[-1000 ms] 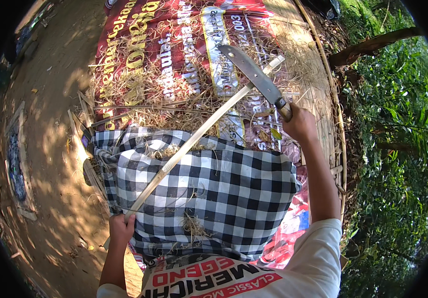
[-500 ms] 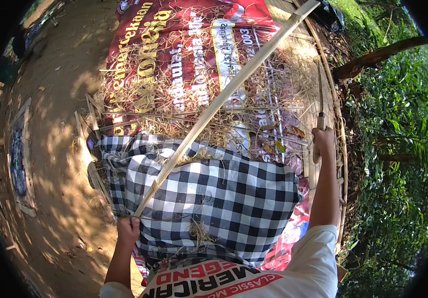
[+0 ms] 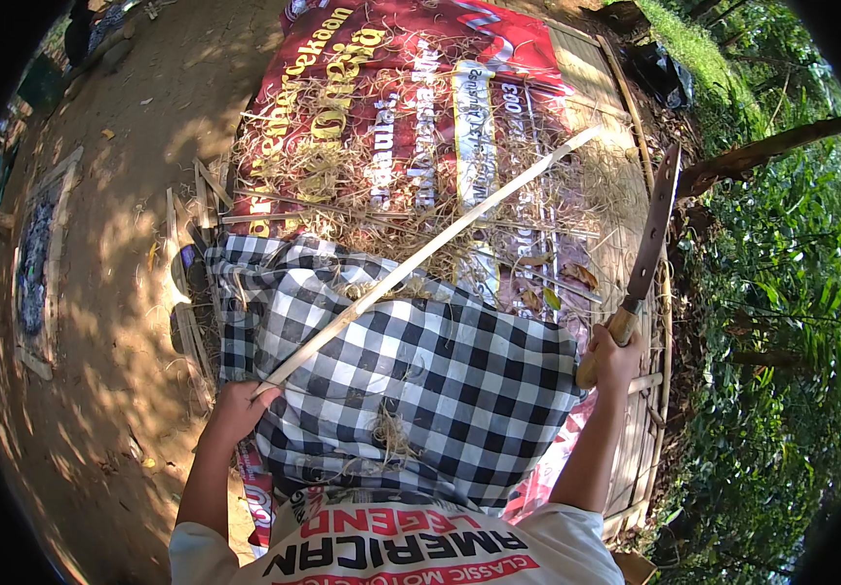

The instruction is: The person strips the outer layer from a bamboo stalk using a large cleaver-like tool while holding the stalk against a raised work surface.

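Note:
My left hand (image 3: 237,409) is closed on the near end of a long, pale strip of split bamboo (image 3: 420,253). The strip slants up and away to the right over my lap. In my right hand (image 3: 613,363) is a machete (image 3: 651,239) with a wooden handle and a broad dark blade with holes in it. Its blade points away from me, off to the right of the strip and apart from it. A black-and-white checked cloth (image 3: 420,380) covers my lap, with a few shavings on it.
Curly shavings lie over a red printed banner (image 3: 528,49) on a bamboo platform (image 3: 586,63). Offcut strips (image 3: 178,283) lean at its left side, above bare ground (image 3: 118,322). A framed panel (image 3: 42,263) lies farther left. A branch (image 3: 771,146) and green plants stand at the right.
The bamboo strip's far end has dropped lower and nearer. My right hand has come nearer, and the machete has turned from edge-on to show its broad side. My left hand has shifted slightly up.

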`<state>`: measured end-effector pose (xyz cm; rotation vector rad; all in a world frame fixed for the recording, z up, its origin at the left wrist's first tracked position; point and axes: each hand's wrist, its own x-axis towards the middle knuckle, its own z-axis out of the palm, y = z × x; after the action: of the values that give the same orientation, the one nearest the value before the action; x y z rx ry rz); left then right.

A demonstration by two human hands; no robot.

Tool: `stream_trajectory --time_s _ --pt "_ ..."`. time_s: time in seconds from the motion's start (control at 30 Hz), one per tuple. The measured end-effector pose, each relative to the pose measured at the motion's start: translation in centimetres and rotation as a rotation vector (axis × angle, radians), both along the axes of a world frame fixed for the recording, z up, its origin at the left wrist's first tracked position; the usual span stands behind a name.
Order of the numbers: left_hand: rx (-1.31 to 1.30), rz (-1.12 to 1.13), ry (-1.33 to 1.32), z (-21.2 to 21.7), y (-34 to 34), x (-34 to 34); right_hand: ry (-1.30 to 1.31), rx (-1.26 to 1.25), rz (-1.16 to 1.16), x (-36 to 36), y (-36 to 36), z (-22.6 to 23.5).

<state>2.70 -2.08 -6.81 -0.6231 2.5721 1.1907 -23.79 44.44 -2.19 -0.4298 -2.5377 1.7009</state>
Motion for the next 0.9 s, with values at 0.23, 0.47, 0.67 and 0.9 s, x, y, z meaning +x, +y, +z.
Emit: stream_trajectory --time_s 0.23,0.47,0.67,0.9 --pt "0.061 -0.05 0.018 0.5 0.2 2.0 0.199 0.405 0.534 4.3 -9.9 1.0" --pt "-0.031 -0.004 -0.075 -0.3 0.9 3.5 0.2 0.728 0.915 6.5 -17.1 -1.0" --pt "-0.106 -0.008 -0.157 1.1 1.2 2.7 0.162 0.86 1.042 4.8 -17.7 -4.1" --pt "-0.052 0.027 -0.09 -0.4 1.2 3.2 0.105 0.828 1.041 5.1 -18.4 -2.6"
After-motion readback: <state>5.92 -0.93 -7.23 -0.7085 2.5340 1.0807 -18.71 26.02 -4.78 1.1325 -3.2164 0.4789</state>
